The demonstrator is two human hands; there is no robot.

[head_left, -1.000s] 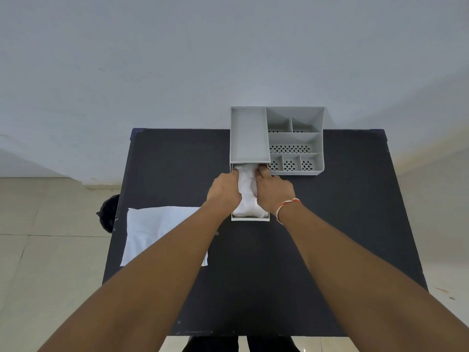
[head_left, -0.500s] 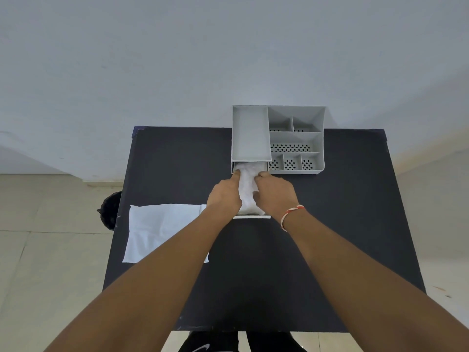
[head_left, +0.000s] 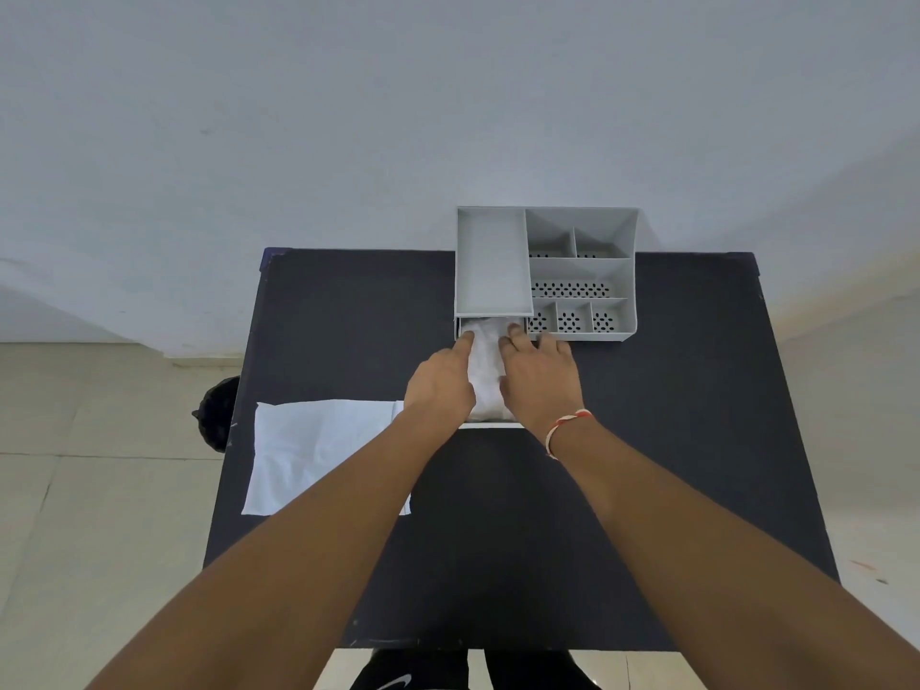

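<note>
A grey plastic organiser (head_left: 582, 271) with several compartments stands at the far edge of the black table (head_left: 647, 440). Its lower drawer (head_left: 490, 424) is pulled out toward me and holds a bunched white cloth (head_left: 485, 371). My left hand (head_left: 440, 383) lies along the cloth's left side, fingers fairly straight, pressing it. My right hand (head_left: 537, 378) lies on the cloth's right side, its fingers stretched toward the organiser's front. Much of the drawer is hidden under both hands.
A second white cloth (head_left: 318, 460) lies flat on the table's left part, partly under my left forearm. A dark round object (head_left: 214, 415) sits on the tiled floor left of the table. A pale wall rises behind the table.
Both hands have slid forward along the cloth toward the organiser, and their fingers have straightened. The drawer's visible front now lies closer to the organiser.
</note>
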